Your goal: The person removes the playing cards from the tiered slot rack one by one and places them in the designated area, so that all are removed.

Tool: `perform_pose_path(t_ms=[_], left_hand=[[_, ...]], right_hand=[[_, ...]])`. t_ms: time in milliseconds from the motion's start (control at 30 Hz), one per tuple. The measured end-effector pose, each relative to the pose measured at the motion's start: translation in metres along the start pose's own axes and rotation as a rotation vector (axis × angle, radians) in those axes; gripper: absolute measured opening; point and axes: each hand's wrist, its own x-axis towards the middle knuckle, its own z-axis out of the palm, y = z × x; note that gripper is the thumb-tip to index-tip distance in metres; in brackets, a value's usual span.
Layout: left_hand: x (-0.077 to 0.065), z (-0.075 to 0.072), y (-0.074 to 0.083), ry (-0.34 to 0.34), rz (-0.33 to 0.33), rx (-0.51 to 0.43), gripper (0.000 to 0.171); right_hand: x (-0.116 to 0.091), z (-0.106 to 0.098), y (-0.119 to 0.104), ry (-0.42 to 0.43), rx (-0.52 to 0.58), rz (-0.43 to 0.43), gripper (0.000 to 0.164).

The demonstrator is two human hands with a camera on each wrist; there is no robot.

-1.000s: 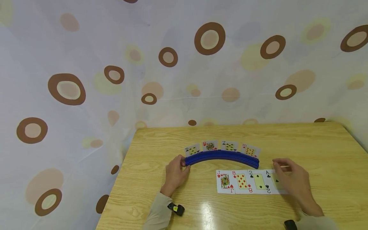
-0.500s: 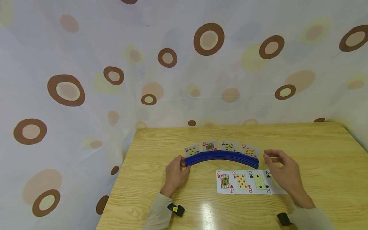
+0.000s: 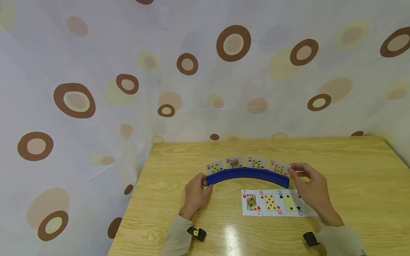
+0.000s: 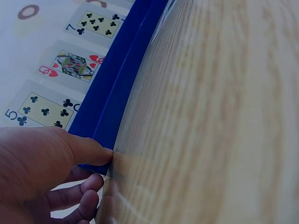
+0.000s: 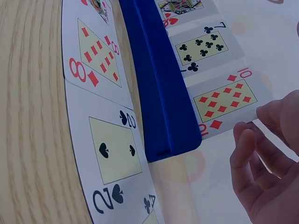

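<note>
A curved blue playing card holder (image 3: 246,174) lies on the table with its cards standing in a fan: five of clubs (image 4: 44,109), queen of hearts (image 4: 72,65), seven of clubs (image 5: 202,49) and ten of diamonds (image 5: 225,101). My left hand (image 3: 196,192) grips the holder's left end, thumb along the front, other fingers round the end. At the opposite end, my right hand (image 3: 310,186) pinches the outer edge of the ten of diamonds between thumb and forefinger. In front lie a jack of hearts (image 3: 251,202), eight of diamonds (image 3: 270,202), two of spades (image 3: 289,202) and a partly covered ace of clubs (image 5: 152,217).
The wooden table (image 3: 179,153) backs onto a pale wall covering (image 3: 198,85) with brown ring patterns. The flat row of cards runs close in front of the holder's right half, under the right forearm's path.
My right hand has moved left and away from me, from over the ace of clubs to the edge of the ten of diamonds. My left hand has stayed at the holder's end.
</note>
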Motion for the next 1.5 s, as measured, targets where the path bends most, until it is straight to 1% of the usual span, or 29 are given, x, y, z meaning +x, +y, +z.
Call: perform_pose_path(t_ms=[300,433,533,700,800,933,1100,1200,1300,1400,1500], left_hand=[[0.0,0.001,-0.001,-0.008,-0.018,0.0,0.019],[0.001,0.0,0.0,-0.013,-0.028,-0.002,0.018],[0.001,0.0,0.0,-0.01,-0.027,-0.008,0.018],[0.001,0.0,0.0,-0.012,-0.015,-0.003,0.018],[0.001,0.0,0.0,-0.015,-0.012,0.0,0.017],[0.001,-0.001,0.001,-0.008,-0.005,-0.005,0.017],[0.0,-0.001,0.001,-0.013,-0.011,-0.003,0.017],[0.0,-0.001,0.001,-0.018,-0.017,-0.007,0.017],[0.0,-0.001,0.0,-0.016,-0.007,-0.006,0.017],[0.0,0.0,0.001,-0.013,0.001,-0.001,0.018],[0.0,0.0,0.001,-0.011,0.004,0.001,0.018]], right_hand=[[0.0,-0.001,-0.001,0.025,0.04,-0.023,0.02],[-0.002,-0.005,-0.002,0.003,0.063,0.028,0.022],[-0.005,-0.008,-0.002,-0.006,0.059,0.063,0.024],[-0.012,-0.011,-0.002,0.016,0.056,0.086,0.025],[-0.018,-0.01,-0.004,0.003,0.082,0.101,0.025],[-0.027,-0.008,-0.01,-0.041,0.112,0.093,0.023],[-0.041,0.0,-0.018,-0.097,0.104,0.056,0.018],[-0.049,0.006,-0.021,-0.129,0.115,0.012,0.022],[-0.059,0.013,-0.023,-0.188,0.132,-0.01,0.029],[-0.068,0.017,-0.025,-0.269,0.129,0.015,0.032],[-0.076,0.02,-0.029,-0.363,0.117,0.071,0.03]])
